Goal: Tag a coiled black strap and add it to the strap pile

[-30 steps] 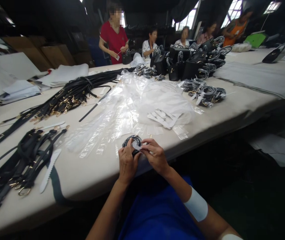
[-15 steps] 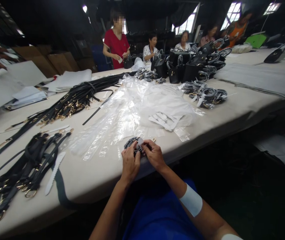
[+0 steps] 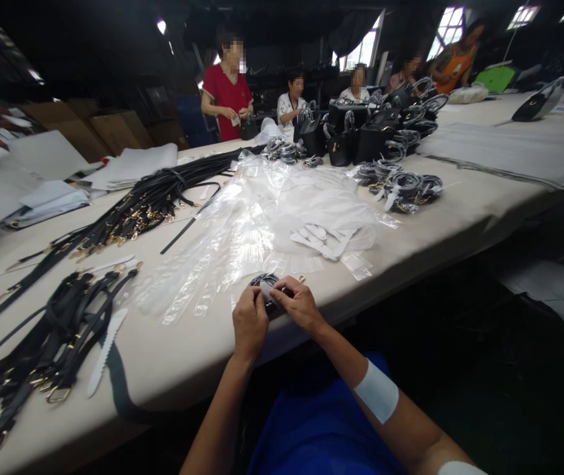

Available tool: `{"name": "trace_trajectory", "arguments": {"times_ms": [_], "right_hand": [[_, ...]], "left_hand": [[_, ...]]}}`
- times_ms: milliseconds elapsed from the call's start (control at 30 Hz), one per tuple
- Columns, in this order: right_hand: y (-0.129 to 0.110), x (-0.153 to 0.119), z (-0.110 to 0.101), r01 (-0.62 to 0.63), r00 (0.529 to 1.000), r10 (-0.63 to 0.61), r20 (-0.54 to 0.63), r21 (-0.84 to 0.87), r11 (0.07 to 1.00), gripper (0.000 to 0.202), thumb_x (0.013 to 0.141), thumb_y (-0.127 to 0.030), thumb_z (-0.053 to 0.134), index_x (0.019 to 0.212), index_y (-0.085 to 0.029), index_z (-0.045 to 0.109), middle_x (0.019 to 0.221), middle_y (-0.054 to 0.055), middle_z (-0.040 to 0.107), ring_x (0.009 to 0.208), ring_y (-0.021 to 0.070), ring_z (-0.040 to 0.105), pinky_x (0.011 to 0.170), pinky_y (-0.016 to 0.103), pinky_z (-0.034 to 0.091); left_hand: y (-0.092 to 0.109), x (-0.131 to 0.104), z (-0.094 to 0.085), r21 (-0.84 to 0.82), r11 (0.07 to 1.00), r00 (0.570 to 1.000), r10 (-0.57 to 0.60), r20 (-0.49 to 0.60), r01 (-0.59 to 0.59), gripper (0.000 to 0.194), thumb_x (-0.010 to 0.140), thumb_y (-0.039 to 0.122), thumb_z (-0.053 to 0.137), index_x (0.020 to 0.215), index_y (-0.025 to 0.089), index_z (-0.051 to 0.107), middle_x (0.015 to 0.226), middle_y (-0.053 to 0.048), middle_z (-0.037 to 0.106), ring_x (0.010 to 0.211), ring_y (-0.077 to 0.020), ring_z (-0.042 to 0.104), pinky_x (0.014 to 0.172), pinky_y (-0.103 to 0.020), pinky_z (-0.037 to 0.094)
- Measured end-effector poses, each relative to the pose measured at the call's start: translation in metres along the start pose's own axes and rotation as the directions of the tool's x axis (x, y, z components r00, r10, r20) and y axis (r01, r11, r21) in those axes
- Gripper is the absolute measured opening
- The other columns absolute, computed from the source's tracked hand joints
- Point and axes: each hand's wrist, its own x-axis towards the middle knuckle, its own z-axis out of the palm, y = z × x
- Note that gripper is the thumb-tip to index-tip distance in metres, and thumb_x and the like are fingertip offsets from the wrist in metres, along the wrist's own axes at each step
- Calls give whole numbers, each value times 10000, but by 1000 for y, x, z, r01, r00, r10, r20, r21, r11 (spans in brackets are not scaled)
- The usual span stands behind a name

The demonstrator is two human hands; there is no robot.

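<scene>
At the table's near edge lies a coiled black strap that looks wrapped in clear plastic. My left hand is closed at the coil's left side, its thumb and forefinger against it. A white strip sits across the coil's middle. Pinched fingers of my right hand hold the strip's right side. My fingers hide the lower part of the coil. A small gold clasp lies just beyond my right hand. Past the coil spread clear plastic sleeves and a small stack of white toothed strips.
Black straps with gold buckles lie at left, beside a single white toothed strip. A long strap bundle stretches behind them. Wrapped coils and black handbags stand farther back. Several people work across the table.
My left hand has drawn slightly left and down, and its fingers have closed more tightly. The white strip now lies lower across the coil. The whole view has shifted slightly.
</scene>
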Motion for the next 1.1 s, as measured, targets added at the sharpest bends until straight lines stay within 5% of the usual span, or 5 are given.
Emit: {"name": "trace_trajectory", "arguments": {"times_ms": [133, 533, 767, 867, 1100], "right_hand": [[-6, -2, 1, 70, 996, -67, 63, -53, 996, 175, 872, -364, 622, 825, -198, 650, 1096, 39, 663, 973, 178, 601, 856, 285, 457], [-4, 8, 4, -38, 998, 49, 50, -201, 979, 259, 774, -428, 712, 691, -188, 664, 602, -41, 564, 571, 102, 476, 553, 214, 362], [-18, 19, 7, -125, 991, 131, -13, -394, 911, 58, 609, -179, 704, 645, -188, 658, 603, -39, 613, 595, 118, 538, 559, 212, 362], [-15, 19, 8, -154, 987, 159, -11, -322, 934, 186, 599, -141, 681, 771, -201, 717, 594, -44, 615, 566, 116, 540, 543, 207, 369], [-1, 19, 3, -124, 990, 126, 69, -35, 992, 64, 648, -221, 753, 705, -204, 777, 656, -5, 701, 656, 157, 630, 628, 239, 433]], "left_hand": [[-1, -1, -7, -40, 998, 999, -50, -9, 50, 170, 928, 298, 456, 919, 194, 591, 824, -39, 663, 764, -215, 633, 731, -334, 468], [-5, 0, -9, -183, 982, 999, 37, -10, -39, 221, 926, 407, 489, 890, 221, 604, 896, -25, 615, 830, -202, 613, 760, -336, 493], [-32, 2, 16, 0, 919, 903, 387, -184, -394, 199, 951, 327, 455, 903, 222, 618, 942, -25, 641, 871, -187, 652, 808, -318, 519], [-40, 1, 23, 89, 876, 839, 480, -256, -474, 185, 958, 296, 455, 928, 213, 618, 954, -33, 649, 854, -177, 664, 809, -301, 527], [-46, 4, 19, 71, 929, 905, 369, -211, -362, 174, 927, 330, 507, 916, 214, 636, 948, -48, 664, 873, -202, 669, 794, -301, 555]]}}
